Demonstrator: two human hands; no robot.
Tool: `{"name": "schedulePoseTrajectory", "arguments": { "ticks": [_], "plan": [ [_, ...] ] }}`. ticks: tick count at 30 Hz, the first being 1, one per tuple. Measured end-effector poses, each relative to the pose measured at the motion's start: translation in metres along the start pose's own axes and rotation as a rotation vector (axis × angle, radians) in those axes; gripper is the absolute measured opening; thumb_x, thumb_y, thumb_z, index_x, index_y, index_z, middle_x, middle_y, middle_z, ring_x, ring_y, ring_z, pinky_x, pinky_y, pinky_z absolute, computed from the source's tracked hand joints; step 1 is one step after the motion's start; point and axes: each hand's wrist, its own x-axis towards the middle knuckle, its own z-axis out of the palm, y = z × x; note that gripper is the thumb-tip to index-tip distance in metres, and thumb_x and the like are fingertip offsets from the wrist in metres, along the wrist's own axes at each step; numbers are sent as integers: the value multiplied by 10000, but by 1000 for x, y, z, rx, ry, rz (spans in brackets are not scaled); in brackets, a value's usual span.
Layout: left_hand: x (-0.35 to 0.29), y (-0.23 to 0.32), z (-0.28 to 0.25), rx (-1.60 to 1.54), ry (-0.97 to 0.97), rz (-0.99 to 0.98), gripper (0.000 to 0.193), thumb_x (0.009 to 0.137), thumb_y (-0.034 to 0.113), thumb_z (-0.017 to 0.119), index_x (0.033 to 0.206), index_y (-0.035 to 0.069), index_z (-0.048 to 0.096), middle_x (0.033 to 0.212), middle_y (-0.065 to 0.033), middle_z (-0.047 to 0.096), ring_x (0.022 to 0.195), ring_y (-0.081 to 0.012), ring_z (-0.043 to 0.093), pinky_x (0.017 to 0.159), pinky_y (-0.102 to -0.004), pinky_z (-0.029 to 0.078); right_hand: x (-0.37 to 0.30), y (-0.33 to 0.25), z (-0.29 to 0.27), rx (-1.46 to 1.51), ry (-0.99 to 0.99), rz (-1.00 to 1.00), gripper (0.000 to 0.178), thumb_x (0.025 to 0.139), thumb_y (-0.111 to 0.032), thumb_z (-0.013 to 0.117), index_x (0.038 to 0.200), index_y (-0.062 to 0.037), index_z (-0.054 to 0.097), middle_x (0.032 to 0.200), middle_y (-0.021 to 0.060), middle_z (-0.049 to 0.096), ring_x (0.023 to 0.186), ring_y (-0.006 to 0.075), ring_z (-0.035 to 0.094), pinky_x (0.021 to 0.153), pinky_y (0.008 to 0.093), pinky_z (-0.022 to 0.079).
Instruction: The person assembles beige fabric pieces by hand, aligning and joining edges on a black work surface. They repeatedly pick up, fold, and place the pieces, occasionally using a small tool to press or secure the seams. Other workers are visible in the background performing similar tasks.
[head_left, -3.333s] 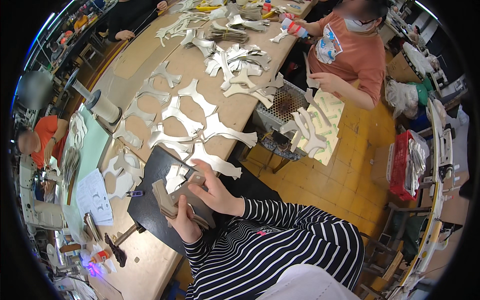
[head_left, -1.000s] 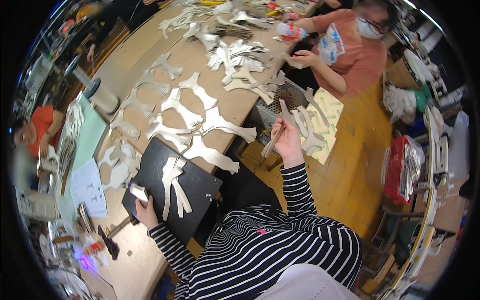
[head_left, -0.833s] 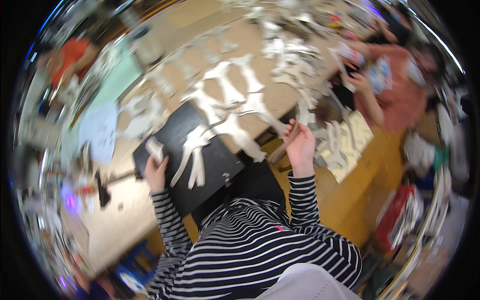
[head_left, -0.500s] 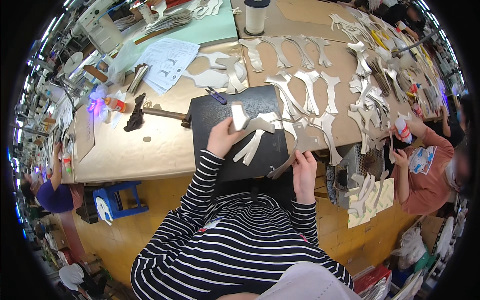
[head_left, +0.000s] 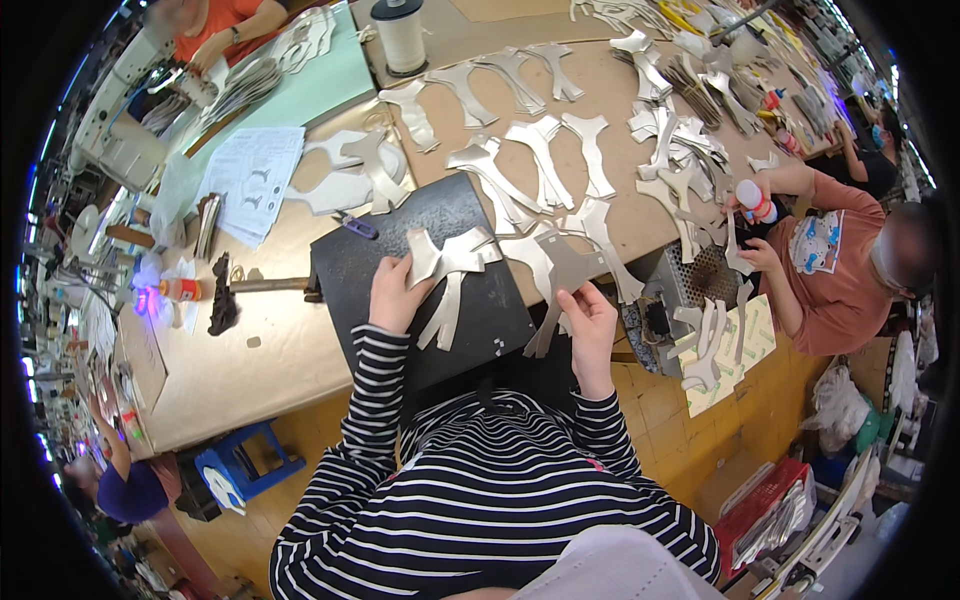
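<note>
A pale metallic cut piece [head_left: 424,254], which looks like leather, is pinched in my left hand [head_left: 396,296] over the black board [head_left: 350,275]. Its far end lies against other metallic pieces [head_left: 466,252] on that board. At the board's right edge, my right hand [head_left: 590,328] has thumb and fingers closed on a taupe Y-shaped cut piece [head_left: 570,272]. Part of that piece reaches over the table's near edge. More metallic pieces [head_left: 540,160] are spread in rows and small stacks beyond my hands.
Left of the board lie a hammer [head_left: 270,285], purple thread snips [head_left: 358,226], printed sheets [head_left: 250,180] and a glue bottle [head_left: 180,289]. A thread cone [head_left: 399,35] stands at the back. To the right, a co-worker [head_left: 845,250] holds a bottle [head_left: 755,202] near a perforated metal box [head_left: 700,285].
The view has turned, shifting the table leftward in the picture. The piece in my left hand has tipped from upright to nearly flat. My right hand keeps its grip on the taupe piece.
</note>
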Motion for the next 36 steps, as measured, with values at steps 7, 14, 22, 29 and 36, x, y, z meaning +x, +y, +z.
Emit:
{"name": "schedulePoseTrajectory", "arguments": {
  "ticks": [7, 14, 22, 29, 36],
  "plan": [
    [-30, -16, -22, -89, -55, -42, 533, 737, 89, 770, 1228, -27, 602, 992, -160, 576, 941, -306, 587, 856, -367, 483, 16, -12, -4, 28, 85, -55, 213, 922, -30, 656, 1119, 52, 648, 955, 15, 668, 844, 72, 590, 776, 206, 459],
    [-34, 1, -16, -36, 39, -122, 408, 783, 32, 714, 1177, -2, 616, 952, -135, 573, 910, -292, 581, 825, -369, 474, 67, -38, -42, -1, 276, -146, 190, 931, -19, 632, 1112, 38, 639, 1006, 36, 667, 884, 88, 603, 814, 240, 477],
    [-16, 6, -23, -72, -118, -258, 298, 787, 37, 697, 1068, 3, 603, 899, -132, 564, 849, -297, 584, 771, -377, 475, 95, -67, -58, 72, 293, -217, 192, 935, -1, 618, 1120, 52, 619, 1036, 61, 659, 915, 103, 600, 858, 251, 468],
    [-15, 24, -28, -280, -93, -326, 234, 887, 53, 612, 1101, -13, 544, 926, -169, 629, 835, -331, 623, 768, -368, 491, 116, -91, -68, 232, 237, -201, 215, 979, -26, 541, 1189, 21, 547, 1117, 75, 632, 1007, 138, 598, 905, 291, 481],
    [-15, 69, 5, -54, 1, -147, 494, 775, 148, 762, 1187, -11, 541, 1031, -159, 596, 949, -322, 580, 882, -405, 460, 140, -102, -48, 193, 109, -210, 262, 983, -29, 536, 1240, 25, 540, 1142, 77, 633, 1026, 136, 597, 946, 306, 462]
  ]
}}
